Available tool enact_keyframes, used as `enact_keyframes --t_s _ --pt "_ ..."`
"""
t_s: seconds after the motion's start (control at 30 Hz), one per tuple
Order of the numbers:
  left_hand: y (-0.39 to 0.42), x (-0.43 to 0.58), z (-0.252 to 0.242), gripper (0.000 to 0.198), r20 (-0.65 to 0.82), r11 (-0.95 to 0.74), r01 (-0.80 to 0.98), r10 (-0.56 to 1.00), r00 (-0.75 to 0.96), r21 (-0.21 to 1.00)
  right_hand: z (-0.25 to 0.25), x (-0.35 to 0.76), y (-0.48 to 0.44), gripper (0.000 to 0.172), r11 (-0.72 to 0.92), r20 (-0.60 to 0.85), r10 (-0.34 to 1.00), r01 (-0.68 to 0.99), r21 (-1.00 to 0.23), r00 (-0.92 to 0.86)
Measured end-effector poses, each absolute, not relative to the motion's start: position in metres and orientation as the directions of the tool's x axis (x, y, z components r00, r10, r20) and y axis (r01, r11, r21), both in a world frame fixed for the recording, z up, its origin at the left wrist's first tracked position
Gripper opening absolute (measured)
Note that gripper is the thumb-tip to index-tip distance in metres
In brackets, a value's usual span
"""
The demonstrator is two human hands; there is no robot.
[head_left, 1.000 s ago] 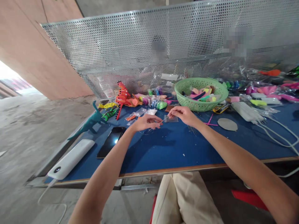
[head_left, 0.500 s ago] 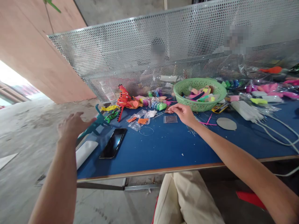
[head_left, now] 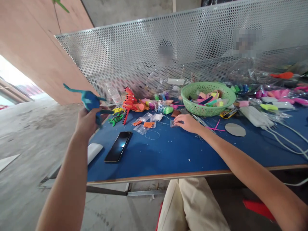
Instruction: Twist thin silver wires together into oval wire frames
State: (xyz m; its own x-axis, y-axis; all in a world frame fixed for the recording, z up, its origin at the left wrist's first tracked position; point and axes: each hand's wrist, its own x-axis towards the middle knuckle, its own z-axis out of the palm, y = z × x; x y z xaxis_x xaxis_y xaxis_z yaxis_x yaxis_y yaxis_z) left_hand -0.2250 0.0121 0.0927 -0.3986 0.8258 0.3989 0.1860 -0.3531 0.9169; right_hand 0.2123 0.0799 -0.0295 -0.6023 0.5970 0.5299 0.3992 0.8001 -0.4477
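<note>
My left hand [head_left: 86,123] is closed around a blue long-necked dinosaur figure [head_left: 90,100], lifted above the table's left end. The fingers of my right hand [head_left: 186,123] are bent together over a small clear plastic bag [head_left: 171,124] on the table and cover most of it. Just behind those fingers lies a brown lump [head_left: 175,113]. Near my left hand rest a yellow figure [head_left: 117,110], a green figure [head_left: 116,119] and a red figure with black spikes [head_left: 129,102].
A green basket [head_left: 205,110] of colourful pieces stands behind my right hand. A phone [head_left: 118,147] lies on the blue table [head_left: 154,157]. Small bags with orange pieces [head_left: 149,124], thin wires, a grey disc [head_left: 235,129] and a white power strip [head_left: 255,116] are around. Behind rises a perforated metal screen [head_left: 134,48].
My left hand has picked up the blue dinosaur figure from the table and raised it. My right hand has left the brown lump and come down onto the small plastic bag.
</note>
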Motion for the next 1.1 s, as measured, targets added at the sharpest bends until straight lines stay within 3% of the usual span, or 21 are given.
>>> enact_keyframes --t_s 0.03,0.13,0.23,0.33,0.43,0.6,0.73,0.93,1.1 --pt "0.016 -0.207 0.091 0.005 0.401 -0.383 0.123 0.844 -0.355 0.915 -0.028 0.211 0.078 0.018 0.809 0.538 0.588 0.422 -0.409 -0.604" --pt "0.023 -0.142 0.08 0.016 0.444 -0.46 -0.308 0.887 -0.126 0.832 -0.018 0.207 0.065 0.02 0.825 0.62 0.561 0.434 -0.361 -0.549" --pt "0.026 -0.077 0.066 0.017 0.415 -0.364 -0.47 0.91 0.006 0.804 -0.009 0.2 0.048 0.023 0.78 0.644 0.626 0.344 -0.524 -0.44" --pt "0.028 -0.03 0.054 0.013 0.318 -0.237 -0.526 0.946 0.068 0.817 -0.006 0.192 0.037 0.035 0.646 0.545 0.742 0.201 -0.736 -0.391" --pt "0.031 -0.001 0.044 0.014 0.211 -0.141 -0.587 0.976 0.051 0.797 -0.007 0.186 0.033 0.039 0.49 0.425 0.795 0.047 -0.87 -0.432" --pt "0.029 0.018 0.03 0.028 0.21 -0.125 -0.602 0.975 0.072 0.789 -0.007 0.18 0.031 0.032 0.376 0.357 0.781 -0.072 -0.924 -0.512" --pt "0.026 0.01 0.021 0.033 0.221 -0.135 -0.548 0.971 0.094 0.826 -0.007 0.181 0.03 0.03 0.415 0.381 0.782 -0.044 -0.909 -0.493" --pt "0.025 -0.006 0.016 0.029 0.155 -0.166 -0.371 0.986 -0.06 0.914 -0.01 0.186 0.036 0.031 0.499 0.428 0.79 0.055 -0.865 -0.44" --pt "0.027 -0.001 0.01 0.031 0.247 -0.24 -0.366 0.969 -0.028 0.899 -0.012 0.186 0.039 0.029 0.473 0.426 0.788 -0.005 -0.881 -0.444"
